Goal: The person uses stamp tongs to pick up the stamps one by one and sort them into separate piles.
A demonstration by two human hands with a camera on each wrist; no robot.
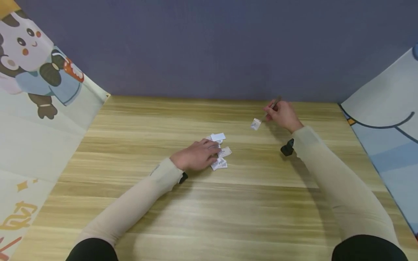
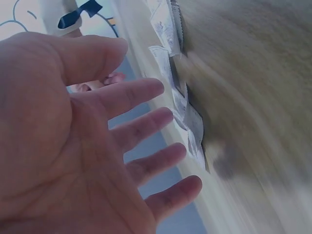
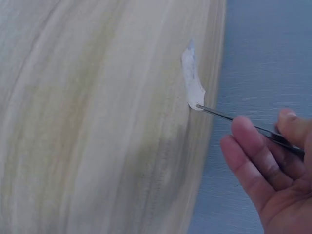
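Note:
My right hand [image 1: 281,115] pinches a pair of slim tweezers [image 3: 263,130] near the far edge of the table. Gripped in the tweezers' tip is a small white slip of paper [image 3: 192,80], held close over the wood and slightly curved. My left hand [image 1: 200,155] is spread over a loose pile of white paper slips [image 1: 225,151] near the table's middle. In the left wrist view its fingers are nearly straight and apart, with nothing held, beside the creased, overlapping slips [image 2: 187,117]. Part of the pile is hidden under the left fingers.
The light wooden table [image 1: 248,217] ends at a dark blue-grey panel [image 1: 209,47] at the back. White sheets with cartoon prints flank it, a panda-like figure [image 1: 36,54] on the left and blue shapes [image 1: 392,145] on the right.

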